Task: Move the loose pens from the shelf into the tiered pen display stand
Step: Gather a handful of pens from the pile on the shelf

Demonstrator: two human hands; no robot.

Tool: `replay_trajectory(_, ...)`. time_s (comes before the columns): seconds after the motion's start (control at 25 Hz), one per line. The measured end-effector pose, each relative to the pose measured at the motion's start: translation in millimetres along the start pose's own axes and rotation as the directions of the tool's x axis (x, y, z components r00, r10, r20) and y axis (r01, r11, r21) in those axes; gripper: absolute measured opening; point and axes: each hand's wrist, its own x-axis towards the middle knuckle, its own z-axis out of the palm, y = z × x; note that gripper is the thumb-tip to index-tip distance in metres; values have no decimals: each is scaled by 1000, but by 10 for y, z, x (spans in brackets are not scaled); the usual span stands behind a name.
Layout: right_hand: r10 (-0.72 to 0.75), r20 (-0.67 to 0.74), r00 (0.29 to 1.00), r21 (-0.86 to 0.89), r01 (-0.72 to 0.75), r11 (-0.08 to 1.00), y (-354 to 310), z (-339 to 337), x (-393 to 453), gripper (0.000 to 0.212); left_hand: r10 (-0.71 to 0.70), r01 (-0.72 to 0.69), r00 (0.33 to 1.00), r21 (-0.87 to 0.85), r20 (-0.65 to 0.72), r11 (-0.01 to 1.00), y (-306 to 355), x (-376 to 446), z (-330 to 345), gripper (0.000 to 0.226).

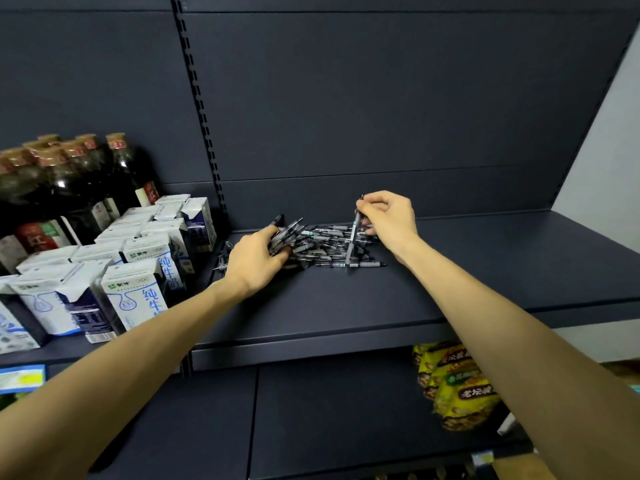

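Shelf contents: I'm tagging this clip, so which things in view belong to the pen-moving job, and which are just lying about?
Part of the job:
- pile of loose pens
- bunch of pens gripped by the left hand
- single pen pinched by the right hand
- dark shelf

Just lying about:
- milk cartons
- dark bottles
- yellow snack packets

No display stand is in view.

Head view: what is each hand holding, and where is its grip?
Right hand pinches one pen near its upper end. Left hand grips a bundle of pens around their middles.
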Motion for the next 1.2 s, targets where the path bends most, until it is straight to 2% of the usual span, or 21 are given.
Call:
replay_trajectory(0.08, -41, 23, 999, -116, 43, 992, 12, 52, -40, 5, 4, -4, 1000, 1, 5, 1000, -32, -5, 20, 23)
replay_trajectory(0.12, -92, 43, 995, -237, 100, 966, 29, 65, -66, 5, 7, -7, 1000, 10, 15, 1000, -48, -8, 30, 24)
replay_trajectory(0.2, -177, 202, 963, -518, 259, 815, 64, 89, -123, 10, 5, -6, 1000, 30, 27, 1000, -84, -5, 34, 27)
replay_trajectory(0.28, -166, 415, 895, -656, 420, 627, 112, 136, -204, 25, 1, -1, 1000, 33, 29, 999, -114, 0, 27, 30)
replay_trajectory(0.36, -103, 513, 852, -699, 485, 526, 209, 202, -286, 48, 3, -4, 1000, 34, 30, 999, -133, -9, 11, 30)
replay_trajectory(0.44, -45, 524, 850, -751, 486, 447, 319, 235, -326, 62, 11, -12, 999, 36, 32, 999, -147, -22, -4, 29)
replay_trajectory(0.52, -16, 513, 858, -784, 476, 399, 392, 216, -331, 61, 7, -8, 999, 34, 31, 999, -152, -26, -15, 27)
replay_trajectory(0.64, -17, 519, 855, -779, 481, 402, 392, 178, -342, 56, 1, -3, 999, 44, 44, 999, -167, -31, -12, 27)
replay_trajectory(0.92, 37, 601, 799, -771, 567, 289, 325, 105, -310, 56, 29, -33, 998, 67, 57, 997, -145, -76, -15, 24)
replay_trajectory(1.12, 35, 580, 814, -777, 539, 324, 335, -58, -343, 48, 36, -39, 998, 64, 51, 997, -146, -122, -53, 21)
replay_trajectory(1.2, 8, 581, 814, -786, 558, 266, 350, -150, -375, 48, 39, -42, 998, 64, 45, 997, -135, -137, -61, 21)
